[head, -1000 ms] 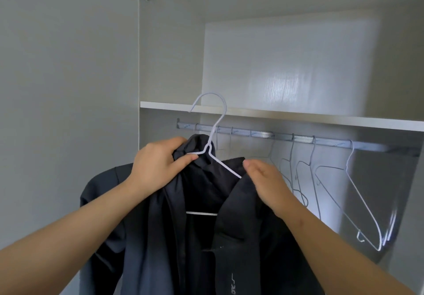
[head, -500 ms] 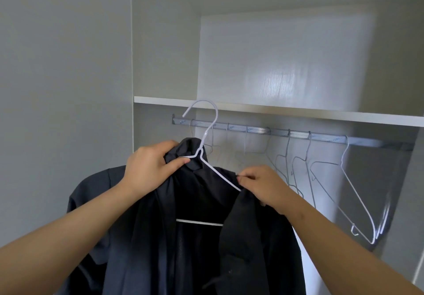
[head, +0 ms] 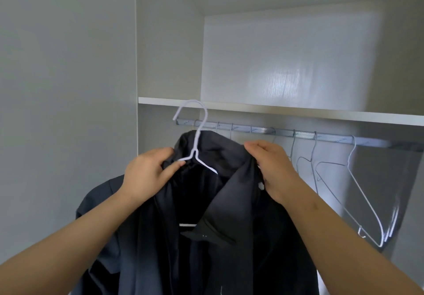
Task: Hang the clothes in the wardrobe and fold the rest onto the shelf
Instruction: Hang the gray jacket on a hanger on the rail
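Dark jacket (head: 229, 203) is hanging on a white wire hanger (head: 197, 136) with the hook up near the left end of the wardrobe rail (head: 298, 134), left grip (head: 146, 175) pinching collar plus hanger, right grip (head: 273, 168) clutching the other collar side, and empty hangers (head: 358, 198) dangling off to the right.

Soft daylight — back-panel (head: 286, 65) glare, edges bowed

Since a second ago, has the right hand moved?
Yes. The right hand has risen toward the rail, now gripping the jacket collar.
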